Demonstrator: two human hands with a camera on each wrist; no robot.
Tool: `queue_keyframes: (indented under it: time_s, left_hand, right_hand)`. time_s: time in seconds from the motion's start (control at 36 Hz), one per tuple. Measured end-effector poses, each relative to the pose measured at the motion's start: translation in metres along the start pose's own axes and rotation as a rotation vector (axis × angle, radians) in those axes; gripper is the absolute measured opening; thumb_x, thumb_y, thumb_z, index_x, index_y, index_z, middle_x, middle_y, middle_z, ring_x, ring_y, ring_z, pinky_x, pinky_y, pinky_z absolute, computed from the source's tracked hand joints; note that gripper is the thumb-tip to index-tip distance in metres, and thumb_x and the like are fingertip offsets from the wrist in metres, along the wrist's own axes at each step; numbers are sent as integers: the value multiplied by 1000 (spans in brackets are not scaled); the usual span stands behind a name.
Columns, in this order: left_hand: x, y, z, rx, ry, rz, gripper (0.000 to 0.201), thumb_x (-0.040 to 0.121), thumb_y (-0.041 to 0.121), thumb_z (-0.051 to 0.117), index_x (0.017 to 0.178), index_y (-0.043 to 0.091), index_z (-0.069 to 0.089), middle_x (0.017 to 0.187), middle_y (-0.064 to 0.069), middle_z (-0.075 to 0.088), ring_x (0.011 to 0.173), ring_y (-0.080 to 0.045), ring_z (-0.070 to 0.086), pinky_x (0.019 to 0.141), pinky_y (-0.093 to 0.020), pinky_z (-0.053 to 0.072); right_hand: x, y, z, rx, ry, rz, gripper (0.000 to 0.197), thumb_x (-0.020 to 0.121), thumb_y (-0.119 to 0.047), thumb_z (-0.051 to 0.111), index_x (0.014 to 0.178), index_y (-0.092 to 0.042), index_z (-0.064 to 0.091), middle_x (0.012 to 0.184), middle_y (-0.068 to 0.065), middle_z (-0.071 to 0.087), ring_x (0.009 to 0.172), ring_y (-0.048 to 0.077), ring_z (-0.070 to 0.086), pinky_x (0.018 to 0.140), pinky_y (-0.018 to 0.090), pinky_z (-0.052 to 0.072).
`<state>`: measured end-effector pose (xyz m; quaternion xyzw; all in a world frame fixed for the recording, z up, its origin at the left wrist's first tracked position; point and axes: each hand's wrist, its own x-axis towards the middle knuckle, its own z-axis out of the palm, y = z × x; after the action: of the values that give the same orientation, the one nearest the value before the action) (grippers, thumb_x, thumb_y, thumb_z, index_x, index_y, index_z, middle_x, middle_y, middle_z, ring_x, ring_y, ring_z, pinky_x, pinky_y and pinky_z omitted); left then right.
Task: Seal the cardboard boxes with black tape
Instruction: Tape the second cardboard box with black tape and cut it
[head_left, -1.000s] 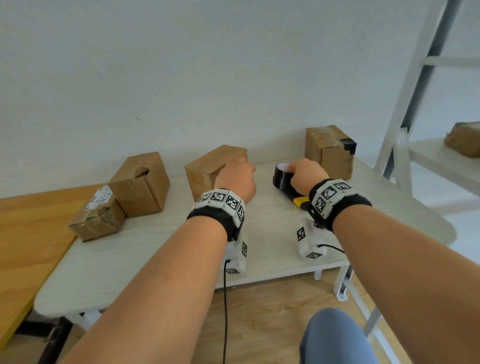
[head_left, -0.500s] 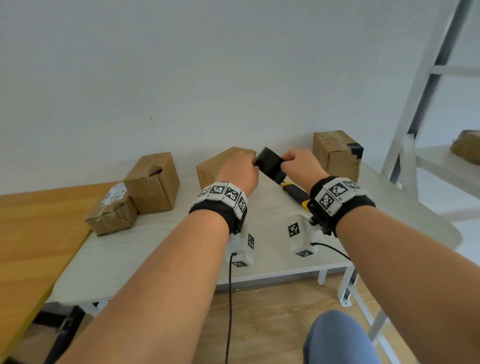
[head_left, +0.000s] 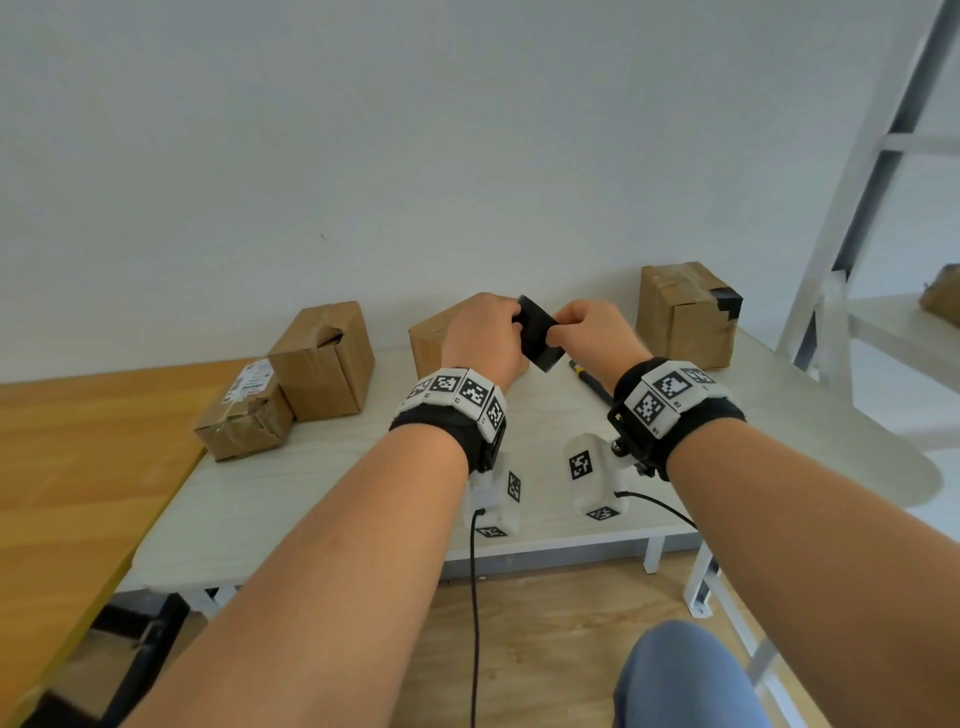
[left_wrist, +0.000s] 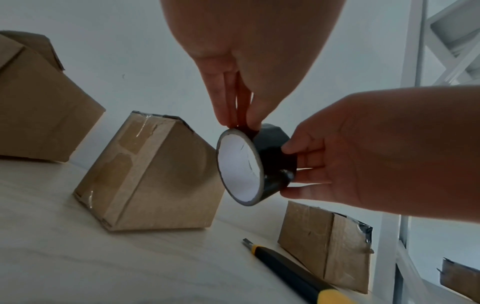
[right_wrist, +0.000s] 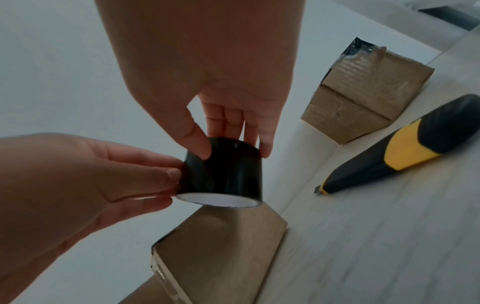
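A black tape roll (head_left: 540, 335) with a white core is held in the air above the table, between both hands. My left hand (head_left: 511, 325) pinches its rim with thumb and fingertips (left_wrist: 233, 117). My right hand (head_left: 558, 332) grips its other side, thumb (right_wrist: 200, 144) on the black band. Just behind and below the roll stands a plain cardboard box (head_left: 428, 340), tilted in the left wrist view (left_wrist: 155, 176). A second cardboard box (head_left: 685, 317) at the back right has black tape on its top corner. A third box (head_left: 324, 358) at the left has a gaping flap.
A black and yellow utility knife (head_left: 589, 382) lies on the pale table (head_left: 311, 509) under my right hand. A small labelled box (head_left: 244, 415) sits by the orange wooden table (head_left: 78, 467). A white shelf frame (head_left: 857, 182) stands at the right.
My right hand lifted the tape roll off the table and carried it left and up. My left hand left the middle box and took hold of the roll.
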<state>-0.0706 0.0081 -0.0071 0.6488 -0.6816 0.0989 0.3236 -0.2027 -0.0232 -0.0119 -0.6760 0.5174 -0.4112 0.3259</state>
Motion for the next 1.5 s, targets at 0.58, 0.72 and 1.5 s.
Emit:
queue_keyframes:
  time_s: [0.58,0.72,1.5]
  left_hand:
    - [-2,6,4,-109,6,-111,22,91,11,47,96,11,68,100,-6,63,84,-15,53,69,-23,33]
    - [-2,5,3,-78,-43,-125,18,89,14,53,89,10,71,87,-8,70,78,-19,59,65,-27,41]
    - [5,4,-2,-135,-75,-226,17,95,14,45,104,9,59,105,-8,63,92,-22,58,71,-28,37]
  right_hand:
    - [-5,8,4,14,21,-58,13,83,-3,62,95,-4,66,85,9,63,72,17,55,57,21,41]
    - [-6,10,2,17,22,-52,15,83,-3,62,97,-4,67,88,10,65,77,18,57,58,20,41]
    - [-7,8,1,19,3,-144,12,84,-4,62,94,-10,65,89,3,66,81,15,60,60,15,41]
